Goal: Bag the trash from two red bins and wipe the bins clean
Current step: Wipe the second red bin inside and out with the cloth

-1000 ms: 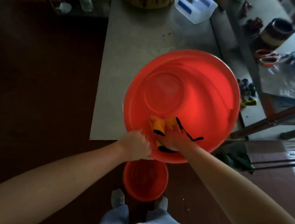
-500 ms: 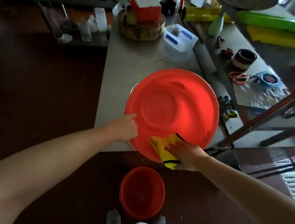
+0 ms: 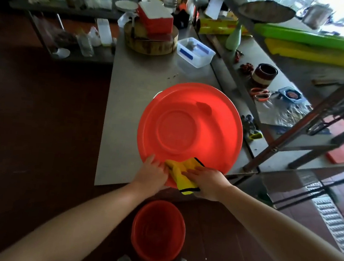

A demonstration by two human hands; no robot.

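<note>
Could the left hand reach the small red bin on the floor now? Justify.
Probably yes: the left hand lies flat on the large bin's rim, holding nothing, and the small bin stands uncovered directly below, clear of the table edge.

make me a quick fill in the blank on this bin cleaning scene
1. The cloth draped over the near rim of the big bin is ____ with a black edge.
2. The small bin stands on the ____, close to the person's feet.
3. The big bin rests on a grey metal ____.

Missing words: yellow; floor; table
</note>
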